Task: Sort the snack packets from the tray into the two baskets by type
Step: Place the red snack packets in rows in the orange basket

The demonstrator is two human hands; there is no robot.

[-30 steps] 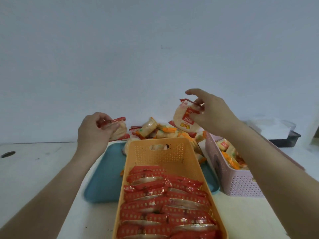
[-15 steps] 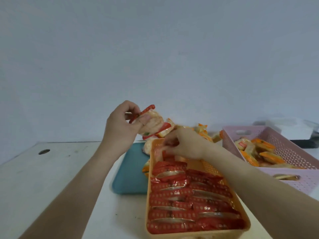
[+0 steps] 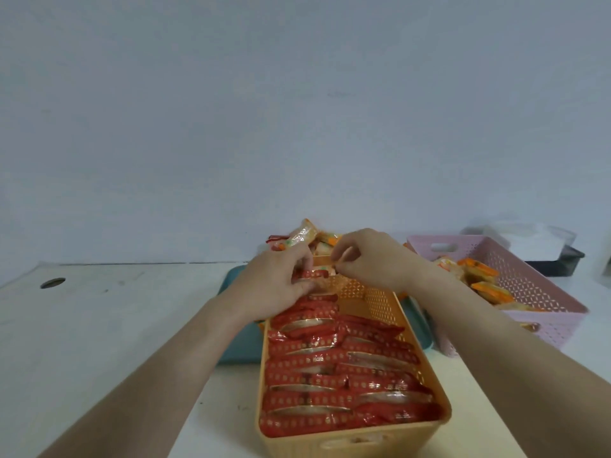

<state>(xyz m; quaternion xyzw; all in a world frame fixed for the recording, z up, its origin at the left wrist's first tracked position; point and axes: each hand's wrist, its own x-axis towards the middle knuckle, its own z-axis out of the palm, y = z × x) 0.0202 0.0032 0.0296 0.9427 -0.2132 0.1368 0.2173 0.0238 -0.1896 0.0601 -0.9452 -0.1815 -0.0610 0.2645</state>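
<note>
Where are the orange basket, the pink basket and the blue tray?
orange basket (image 3: 413,439), head view, near wall.
pink basket (image 3: 535,292), head view, right wall.
blue tray (image 3: 240,346), head view, bare left part.

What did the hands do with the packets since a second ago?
The left hand brought its red packet down into the far end of the orange basket. The right hand came down from the air beside it; its packet no longer shows. The pink basket and teal tray stayed put.
</note>
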